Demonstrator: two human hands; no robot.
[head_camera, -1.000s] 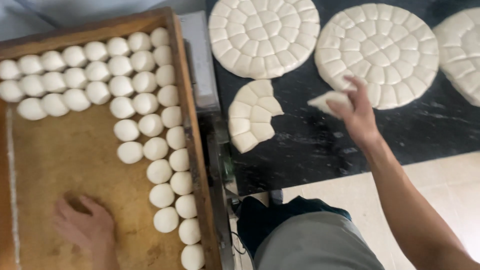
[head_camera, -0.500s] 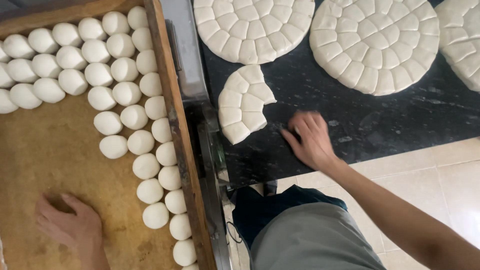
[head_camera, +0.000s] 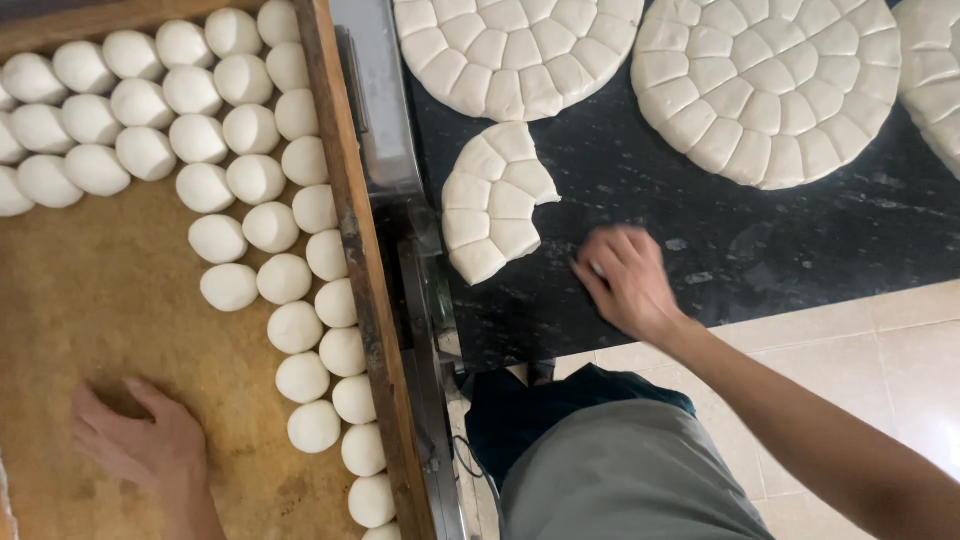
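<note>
Now right hand (head_camera: 625, 280) (fingers curled) presses the black counter (head_camera: 800, 230) beside cut dough (head_camera: 495, 200).

Both arms are bare from the wrist up, with no sleeve, glove, ring or watch showing on the left hand (head_camera: 150, 445) at seven o'clock or the right hand (head_camera: 625, 280) near the centre. At six o'clock sit grey fabric trousers (head_camera: 625, 480) and a dark blue cloth garment (head_camera: 520, 415) just above them.

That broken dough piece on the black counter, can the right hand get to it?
Probably yes. The right hand lies flat on the counter just beside the dough piece, with nothing between them.
</note>
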